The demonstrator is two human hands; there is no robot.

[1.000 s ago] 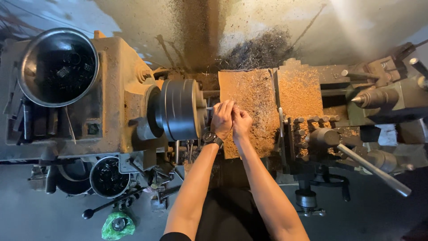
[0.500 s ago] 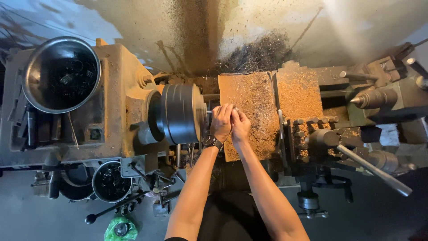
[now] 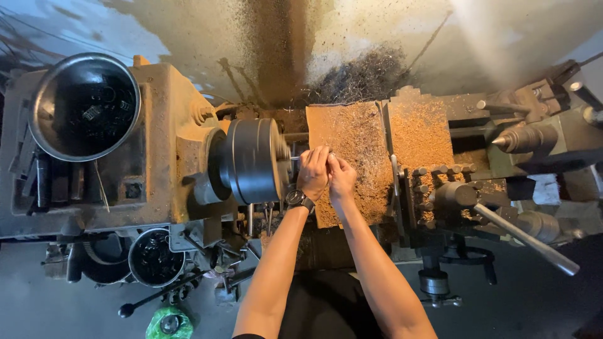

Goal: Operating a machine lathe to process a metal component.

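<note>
Seen from above, a worn lathe's dark round chuck (image 3: 251,160) has a thin metal rod (image 3: 294,157) sticking out to the right. My left hand (image 3: 312,172), with a wristwatch on the wrist, and my right hand (image 3: 342,177) are pressed together just right of the chuck. The fingers of both curl around the rod's end. A small shiny bit (image 3: 331,154) shows between the fingertips; what else they pinch is hidden. Under the hands lies a board (image 3: 358,135) covered in brown chips.
A metal bowl of dark parts (image 3: 85,107) sits on the headstock at left, with a small can (image 3: 154,257) below it. The tool post and its long handle (image 3: 524,235) stand at right, the pointed tailstock (image 3: 521,138) further right. Swarf (image 3: 364,78) is piled behind.
Both hands stay clasped at the rod by the chuck, with only small finger shifts. The view has drifted slightly.
</note>
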